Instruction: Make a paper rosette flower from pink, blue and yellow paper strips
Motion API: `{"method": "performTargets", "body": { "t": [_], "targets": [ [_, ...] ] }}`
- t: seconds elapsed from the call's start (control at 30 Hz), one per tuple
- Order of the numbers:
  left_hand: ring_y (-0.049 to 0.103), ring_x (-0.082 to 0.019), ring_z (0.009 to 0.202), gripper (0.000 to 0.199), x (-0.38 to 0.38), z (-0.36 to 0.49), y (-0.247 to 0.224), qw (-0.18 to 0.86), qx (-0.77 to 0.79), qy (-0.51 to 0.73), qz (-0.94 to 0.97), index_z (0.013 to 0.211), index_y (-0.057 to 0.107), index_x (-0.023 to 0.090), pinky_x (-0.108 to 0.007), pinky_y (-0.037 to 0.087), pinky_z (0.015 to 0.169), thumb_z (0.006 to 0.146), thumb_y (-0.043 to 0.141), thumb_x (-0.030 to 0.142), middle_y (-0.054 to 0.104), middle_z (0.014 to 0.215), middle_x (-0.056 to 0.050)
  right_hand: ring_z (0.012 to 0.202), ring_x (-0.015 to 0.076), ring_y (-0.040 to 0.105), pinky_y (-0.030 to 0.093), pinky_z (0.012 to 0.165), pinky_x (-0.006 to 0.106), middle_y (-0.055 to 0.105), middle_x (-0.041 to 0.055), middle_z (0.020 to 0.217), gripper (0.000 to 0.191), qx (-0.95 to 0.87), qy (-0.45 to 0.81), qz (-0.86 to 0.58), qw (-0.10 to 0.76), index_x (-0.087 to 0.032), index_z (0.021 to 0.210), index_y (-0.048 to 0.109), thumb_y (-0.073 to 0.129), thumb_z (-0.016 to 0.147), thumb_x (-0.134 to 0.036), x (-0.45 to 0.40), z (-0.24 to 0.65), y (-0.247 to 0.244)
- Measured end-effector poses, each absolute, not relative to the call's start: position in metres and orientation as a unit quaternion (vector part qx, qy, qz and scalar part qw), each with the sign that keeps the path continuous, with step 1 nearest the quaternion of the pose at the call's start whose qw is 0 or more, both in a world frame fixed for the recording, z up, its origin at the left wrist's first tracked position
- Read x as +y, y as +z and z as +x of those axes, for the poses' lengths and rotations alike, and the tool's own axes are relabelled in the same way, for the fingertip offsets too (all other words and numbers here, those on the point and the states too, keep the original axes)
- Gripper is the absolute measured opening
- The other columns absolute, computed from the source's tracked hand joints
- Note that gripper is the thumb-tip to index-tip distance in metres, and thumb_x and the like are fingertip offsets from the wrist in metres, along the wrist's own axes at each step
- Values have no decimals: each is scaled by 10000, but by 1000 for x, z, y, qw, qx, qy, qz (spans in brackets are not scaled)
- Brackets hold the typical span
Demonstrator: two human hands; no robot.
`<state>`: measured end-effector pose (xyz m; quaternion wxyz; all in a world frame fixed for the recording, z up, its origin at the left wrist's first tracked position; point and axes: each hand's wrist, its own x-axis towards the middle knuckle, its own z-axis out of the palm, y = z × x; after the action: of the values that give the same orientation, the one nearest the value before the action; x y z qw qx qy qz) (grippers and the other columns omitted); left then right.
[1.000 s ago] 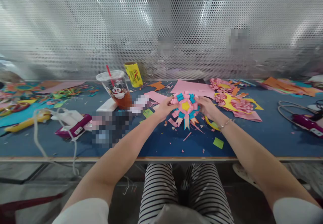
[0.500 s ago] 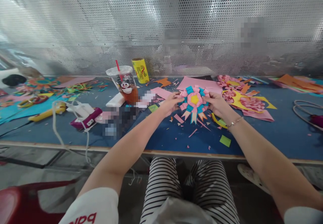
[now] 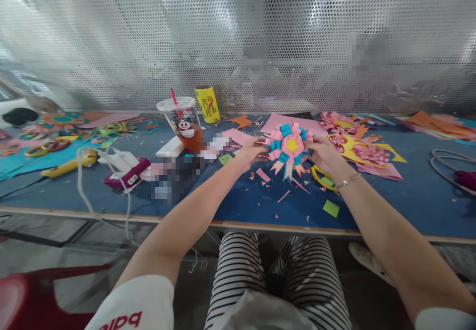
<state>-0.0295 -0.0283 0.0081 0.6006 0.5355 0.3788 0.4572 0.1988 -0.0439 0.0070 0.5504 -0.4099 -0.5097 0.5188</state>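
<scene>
A pink and blue paper rosette (image 3: pixel 290 145) with a yellow centre and pointed tails is held up above the blue table (image 3: pixel 238 210). My left hand (image 3: pixel 255 152) grips its left edge with bent fingers. On the opposite edge, my right hand (image 3: pixel 324 155) has its fingers closed on the paper loops. Yellow-handled scissors (image 3: pixel 320 177) lie beside my right wrist, partly hidden. Pink paper (image 3: pixel 277 121) lies behind the rosette, and small scraps are scattered below it.
Left of my arms stand a drink cup (image 3: pixel 186 126), a yellow roll (image 3: pixel 208 104) and a purple power strip (image 3: pixel 128 173) with white cables. Further left lies a yellow glue gun (image 3: pixel 70 164). Pink paper flowers (image 3: pixel 372 154) sit at the right. Perforated metal (image 3: pixel 238 37) rises behind.
The rosette has shifted slightly right and turned a little between my hands. My right hand has moved slightly right; both hands still hold the rosette.
</scene>
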Motion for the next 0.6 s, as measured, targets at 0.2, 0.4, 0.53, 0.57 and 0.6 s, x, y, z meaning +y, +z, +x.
{"method": "performTargets", "body": {
  "t": [0.2, 0.4, 0.53, 0.57, 0.6],
  "targets": [
    [562, -109, 596, 323, -35, -27, 13, 616, 351, 452, 541, 857, 549, 161, -279, 497, 600, 565, 687, 160, 573, 722, 4, 515, 116, 505, 468, 482, 253, 520, -26, 562, 213, -499, 532, -409, 548, -200, 719, 550, 696, 571, -247, -48, 195, 11],
    [559, -124, 656, 290, -34, -24, 9, 616, 351, 445, 547, 837, 562, 175, -265, 477, 616, 560, 641, 144, 562, 731, 15, 492, 109, 508, 462, 454, 246, 559, -21, 588, 231, -494, 542, -413, 539, -191, 744, 570, 705, 568, -254, -49, 193, 10],
    [595, -187, 816, 208, -18, -34, -1, 513, 421, 438, 607, 882, 594, 184, -337, 464, 761, 705, 499, 235, 611, 844, -38, 504, 113, 528, 472, 464, 250, 574, -16, 606, 234, -489, 529, -409, 561, -191, 751, 571, 715, 586, -273, -49, 194, 9],
    [591, -208, 905, 226, -14, -38, -3, 453, 447, 439, 634, 907, 604, 192, -358, 445, 829, 733, 466, 238, 625, 922, -54, 497, 111, 522, 471, 465, 252, 566, -17, 595, 223, -485, 521, -413, 568, -193, 734, 563, 713, 594, -280, -49, 194, 9],
    [566, -229, 1006, 237, -10, -43, -6, 387, 475, 433, 661, 922, 613, 200, -378, 413, 899, 750, 454, 238, 624, 1008, -67, 484, 109, 509, 469, 465, 256, 552, -21, 578, 213, -482, 515, -418, 573, -196, 715, 553, 708, 601, -286, -49, 195, 10]
  ]
}}
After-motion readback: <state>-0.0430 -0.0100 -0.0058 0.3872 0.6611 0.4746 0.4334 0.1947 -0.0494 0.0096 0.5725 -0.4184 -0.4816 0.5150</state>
